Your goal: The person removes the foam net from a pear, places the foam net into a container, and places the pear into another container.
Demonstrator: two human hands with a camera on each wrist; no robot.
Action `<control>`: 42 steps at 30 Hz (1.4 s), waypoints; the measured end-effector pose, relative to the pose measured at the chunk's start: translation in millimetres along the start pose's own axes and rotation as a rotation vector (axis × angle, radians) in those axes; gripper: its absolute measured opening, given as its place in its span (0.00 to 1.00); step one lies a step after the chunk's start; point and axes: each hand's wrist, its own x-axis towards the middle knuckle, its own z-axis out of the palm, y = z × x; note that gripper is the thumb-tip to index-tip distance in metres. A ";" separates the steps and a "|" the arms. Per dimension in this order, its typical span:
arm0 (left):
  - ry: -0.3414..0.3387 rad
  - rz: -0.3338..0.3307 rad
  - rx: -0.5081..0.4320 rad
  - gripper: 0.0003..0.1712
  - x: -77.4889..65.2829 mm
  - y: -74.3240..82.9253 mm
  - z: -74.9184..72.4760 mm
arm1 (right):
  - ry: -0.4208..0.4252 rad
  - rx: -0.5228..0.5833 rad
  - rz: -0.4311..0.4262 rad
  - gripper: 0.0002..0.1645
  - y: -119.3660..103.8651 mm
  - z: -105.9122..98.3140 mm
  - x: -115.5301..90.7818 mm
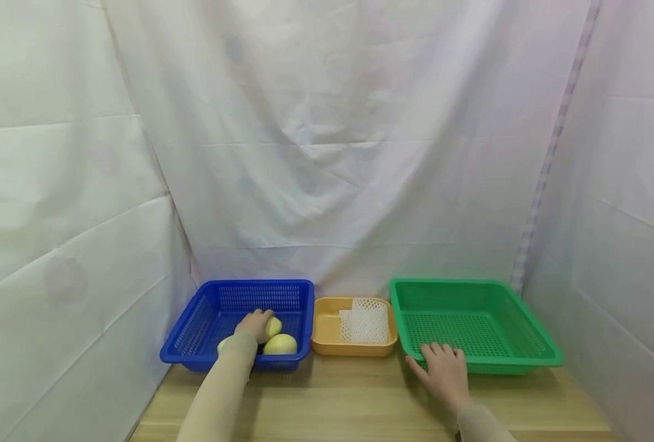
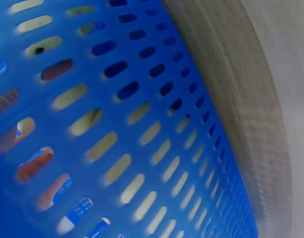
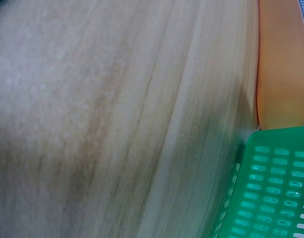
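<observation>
My left hand (image 1: 253, 325) reaches into the blue basket (image 1: 194, 356), its fingers curled over a pale yellow round fruit (image 1: 274, 328). Nearer the front wall sits a larger pale yellow fruit (image 1: 280, 345), and another fruit (image 1: 223, 345) shows partly behind the wrist. Through the slots of the basket wall (image 2: 142, 114) in the left wrist view, bits of fingers and pale fruit appear. My right hand (image 1: 445, 371) rests at the front rim of the green basket (image 1: 531, 361), fingers spread and fingertips over the rim. The right wrist view does not show that hand.
Between the baskets stands a yellow-orange tray (image 1: 327, 350) with white foam netting (image 1: 368, 322) lying in its right part. All three containers stand on a wooden table (image 1: 349, 399). Pale cloth (image 1: 315, 153) hangs behind and at both sides.
</observation>
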 end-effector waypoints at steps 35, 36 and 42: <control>-0.035 -0.052 -0.037 0.37 -17.5 3.1 -12.9 | 0.043 0.020 -0.006 0.28 1.1 3.5 -1.5; -0.034 -0.052 -0.038 0.38 -17.5 3.4 -13.6 | 0.042 0.019 -0.005 0.28 1.1 3.1 -1.0; -0.034 -0.057 -0.035 0.38 -16.7 1.9 -13.3 | 0.009 0.026 0.006 0.29 0.3 -0.3 -0.7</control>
